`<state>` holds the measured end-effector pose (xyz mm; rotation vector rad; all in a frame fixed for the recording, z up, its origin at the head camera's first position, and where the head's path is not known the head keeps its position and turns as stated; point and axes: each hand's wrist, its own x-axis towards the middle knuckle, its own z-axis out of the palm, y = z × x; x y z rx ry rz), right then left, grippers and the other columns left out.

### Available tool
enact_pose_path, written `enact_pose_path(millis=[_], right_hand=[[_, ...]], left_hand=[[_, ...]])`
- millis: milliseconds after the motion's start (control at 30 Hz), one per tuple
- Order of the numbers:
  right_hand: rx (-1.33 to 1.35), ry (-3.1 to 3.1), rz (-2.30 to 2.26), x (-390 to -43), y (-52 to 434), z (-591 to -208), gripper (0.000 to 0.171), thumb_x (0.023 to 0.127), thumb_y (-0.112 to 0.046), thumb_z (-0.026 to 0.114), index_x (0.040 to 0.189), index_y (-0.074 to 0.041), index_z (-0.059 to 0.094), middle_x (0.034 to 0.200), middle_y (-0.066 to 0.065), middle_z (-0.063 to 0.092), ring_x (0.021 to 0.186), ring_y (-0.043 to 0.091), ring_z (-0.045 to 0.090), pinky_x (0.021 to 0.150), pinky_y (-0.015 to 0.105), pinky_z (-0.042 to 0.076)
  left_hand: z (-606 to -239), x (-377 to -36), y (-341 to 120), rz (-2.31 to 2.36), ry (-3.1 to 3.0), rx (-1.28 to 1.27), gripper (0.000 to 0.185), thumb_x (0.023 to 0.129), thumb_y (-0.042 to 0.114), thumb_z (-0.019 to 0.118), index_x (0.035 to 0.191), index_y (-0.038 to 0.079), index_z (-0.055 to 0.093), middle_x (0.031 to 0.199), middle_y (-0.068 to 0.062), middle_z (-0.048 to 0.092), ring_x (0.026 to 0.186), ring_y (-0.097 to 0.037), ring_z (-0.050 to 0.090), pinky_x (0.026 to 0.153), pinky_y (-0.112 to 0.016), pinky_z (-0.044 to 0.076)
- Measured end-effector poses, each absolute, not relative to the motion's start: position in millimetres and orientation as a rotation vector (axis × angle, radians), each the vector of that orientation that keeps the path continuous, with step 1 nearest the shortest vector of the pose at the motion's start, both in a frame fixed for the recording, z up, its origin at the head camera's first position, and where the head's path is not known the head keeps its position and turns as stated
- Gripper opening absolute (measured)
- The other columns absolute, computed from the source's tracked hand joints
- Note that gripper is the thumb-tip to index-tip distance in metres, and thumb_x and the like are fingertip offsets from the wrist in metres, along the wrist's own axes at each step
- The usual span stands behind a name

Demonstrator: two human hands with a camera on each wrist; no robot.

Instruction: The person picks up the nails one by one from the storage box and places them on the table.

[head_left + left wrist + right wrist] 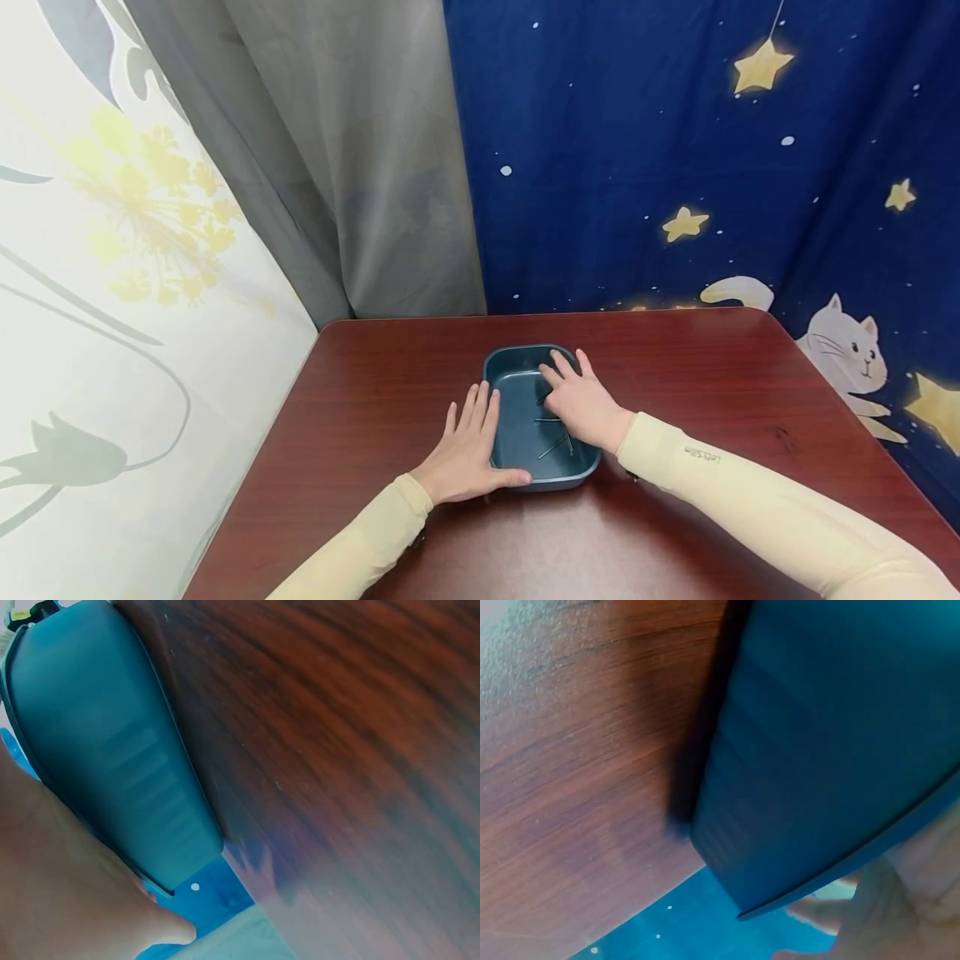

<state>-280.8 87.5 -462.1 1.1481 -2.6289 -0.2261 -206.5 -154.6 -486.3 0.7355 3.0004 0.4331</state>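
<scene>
A dark teal rectangular tray (513, 442) stands on the table, its long side running away from me. My left hand (465, 458) lies along its left rim with straight fingers, the thumb reaching over the near corner. From the right side, my right hand (585, 408) reaches down into the tray. Several of its fingers spread outward above the far part, while the thumb and forefinger tips are hidden. Thin, dark, pin-like pieces (553, 448) lie on the tray floor below that hand. Both wrist views show the tray's outer wall (97, 742) and none of its contents.
The reddish-brown wooden table (390, 383) extends around the tray on all sides. Behind it hang a grey curtain (375, 167) and a blue star-patterned curtain (600, 125). A white patterned cloth (150, 333) borders the table's left edge.
</scene>
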Motion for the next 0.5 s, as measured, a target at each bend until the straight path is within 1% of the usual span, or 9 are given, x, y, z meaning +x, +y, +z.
enact_pose_path(millis=[233, 300, 433, 500], right_hand=[[1.229, -2.580, -0.205, -281.8, 88.2, -462.5, 0.012, 0.078, -0.014, 0.085, 0.082, -0.025, 0.082, 0.140, 0.015, 0.058, 0.138, 0.046, 0.040, 0.105, 0.072, 0.029], [1.242, -2.576, -0.209, -281.3, 87.9, -462.5, 0.013, 0.078, -0.014, 0.086, 0.085, -0.025, 0.083, 0.140, 0.015, 0.058, 0.137, 0.046, 0.041, 0.105, 0.072, 0.029], [1.295, -2.575, -0.213, -280.7, 87.1, -462.2, 0.019, 0.081, -0.017, 0.085, 0.098, -0.026, 0.083, 0.142, 0.014, 0.056, 0.138, 0.044, 0.041, 0.106, 0.071, 0.029], [1.334, -2.572, -0.195, -280.6, 86.9, -461.9, 0.022, 0.081, -0.016, 0.085, 0.100, -0.026, 0.082, 0.143, 0.013, 0.055, 0.139, 0.043, 0.040, 0.107, 0.070, 0.028]], left_hand=[[-485.5, -206.3, -154.1, 0.435, 3.004, 0.727, 0.127, 0.079, 0.085, 0.054, 0.161, 0.011, -0.007, 0.168, -0.011, -0.011, 0.153, -0.029, -0.010, 0.117, -0.062, 0.004], [-485.7, -205.9, -154.0, 0.434, 3.000, 0.721, 0.127, 0.079, 0.085, 0.054, 0.161, 0.011, -0.007, 0.168, -0.011, -0.011, 0.153, -0.028, -0.011, 0.117, -0.063, 0.004], [-486.3, -205.3, -153.6, 0.427, 3.001, 0.723, 0.127, 0.079, 0.085, 0.053, 0.161, 0.010, -0.007, 0.168, -0.013, -0.009, 0.153, -0.028, -0.012, 0.117, -0.063, 0.004], [-486.4, -205.3, -153.5, 0.425, 3.005, 0.728, 0.127, 0.079, 0.085, 0.053, 0.161, 0.010, -0.007, 0.168, -0.014, -0.007, 0.153, -0.029, -0.010, 0.117, -0.063, 0.005]])
